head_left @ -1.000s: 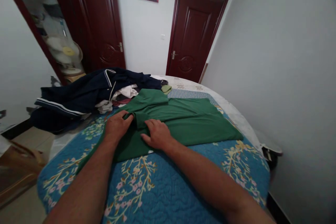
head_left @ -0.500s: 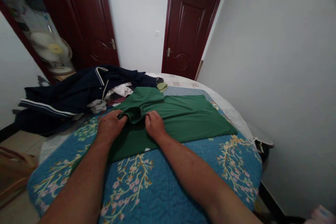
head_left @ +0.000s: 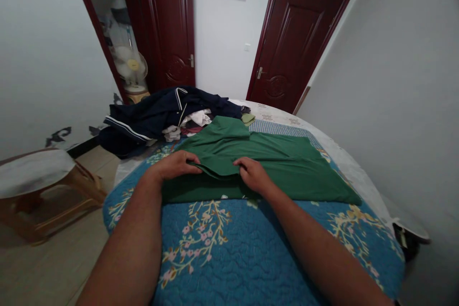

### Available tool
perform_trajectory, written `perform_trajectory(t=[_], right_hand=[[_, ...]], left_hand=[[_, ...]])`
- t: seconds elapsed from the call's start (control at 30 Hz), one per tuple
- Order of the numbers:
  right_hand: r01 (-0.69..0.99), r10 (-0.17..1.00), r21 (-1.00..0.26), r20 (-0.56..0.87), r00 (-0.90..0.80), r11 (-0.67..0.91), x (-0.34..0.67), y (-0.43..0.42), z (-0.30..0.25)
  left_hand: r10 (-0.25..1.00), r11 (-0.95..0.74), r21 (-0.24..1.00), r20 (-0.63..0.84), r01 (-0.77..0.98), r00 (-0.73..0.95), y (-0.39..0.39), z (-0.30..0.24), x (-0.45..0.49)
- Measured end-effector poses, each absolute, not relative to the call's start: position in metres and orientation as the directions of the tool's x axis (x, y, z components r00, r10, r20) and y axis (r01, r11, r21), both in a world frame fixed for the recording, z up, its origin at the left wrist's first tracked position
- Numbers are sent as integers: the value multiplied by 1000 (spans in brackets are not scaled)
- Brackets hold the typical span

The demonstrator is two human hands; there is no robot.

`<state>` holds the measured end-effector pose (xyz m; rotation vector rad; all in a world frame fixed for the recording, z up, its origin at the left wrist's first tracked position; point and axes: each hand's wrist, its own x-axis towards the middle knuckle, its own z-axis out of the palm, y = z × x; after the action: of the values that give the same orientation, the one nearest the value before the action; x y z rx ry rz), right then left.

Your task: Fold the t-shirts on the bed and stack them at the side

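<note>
A green garment, looking like a T-shirt (head_left: pixel 287 167), lies spread across the table with its long side towards me. My left hand (head_left: pixel 178 164) pinches one end of a folded-over edge, perhaps a sleeve, between thumb and fingers. The other end of that edge is gripped by my right hand (head_left: pixel 251 173). Between the two hands the edge hangs slightly slack and lies close to flat. A small white tag shows at the garment's near side. Under the cloth is a blue quilted cover (head_left: pixel 265 244) with flower branches.
Behind to the left lies a heap of clothes with a navy jacket (head_left: pixel 150 110) on top. Nearby are small white pieces (head_left: pixel 197 118) and a light green cloth (head_left: pixel 248 118). A wooden stool (head_left: pixel 39 172) stands left; another seat (head_left: pixel 412 232) is at the right.
The folded edge between my hands was a gaping opening and is now drawn wider and flatter. My hands have moved apart. The view has swung left, bringing the stool into sight.
</note>
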<state>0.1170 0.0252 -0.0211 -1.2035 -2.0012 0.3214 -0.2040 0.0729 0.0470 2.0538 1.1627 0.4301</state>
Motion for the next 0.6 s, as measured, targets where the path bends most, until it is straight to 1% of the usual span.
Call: perform_trajectory(t=[0.03, 0.1, 0.13, 0.2, 0.27, 0.3, 0.37, 0.47, 0.53, 0.6], right_hand=[[629, 816, -537, 484, -316, 562, 118, 20, -25], [598, 781, -517, 510, -359, 612, 118, 11, -32], [588, 770, -512, 525, -363, 626, 117, 8, -34], [572, 756, -508, 538, -373, 644, 114, 4, -36], [562, 747, -508, 555, -366, 653, 112, 5, -36], [564, 747, -511, 571, -341, 649, 111, 6, -35], [598, 764, -527, 596, -246, 604, 112, 9, -35], [702, 805, -539, 587, -83, 465, 117, 17, -38], [767, 834, -517, 551, -43, 381, 121, 23, -41], [800, 862, -490, 503, -64, 346, 124, 28, -43]], left_hand=[[825, -316, 736, -98, 599, 556, 72, 48, -207], [844, -295, 754, -83, 587, 530, 74, 47, -209], [877, -280, 753, -51, 595, 477, 76, 45, -209], [953, -226, 707, 18, 670, 302, 82, 37, -207], [989, -144, 609, 67, 780, 130, 90, 26, -205], [994, -107, 558, 78, 823, 76, 93, 21, -204], [996, -62, 483, 83, 873, 25, 98, 12, -201], [995, -47, 428, 104, 903, 2, 99, 7, -196], [995, -25, 403, 103, 915, -18, 97, 8, -192], [996, 21, 387, 70, 922, -52, 95, 11, -190]])
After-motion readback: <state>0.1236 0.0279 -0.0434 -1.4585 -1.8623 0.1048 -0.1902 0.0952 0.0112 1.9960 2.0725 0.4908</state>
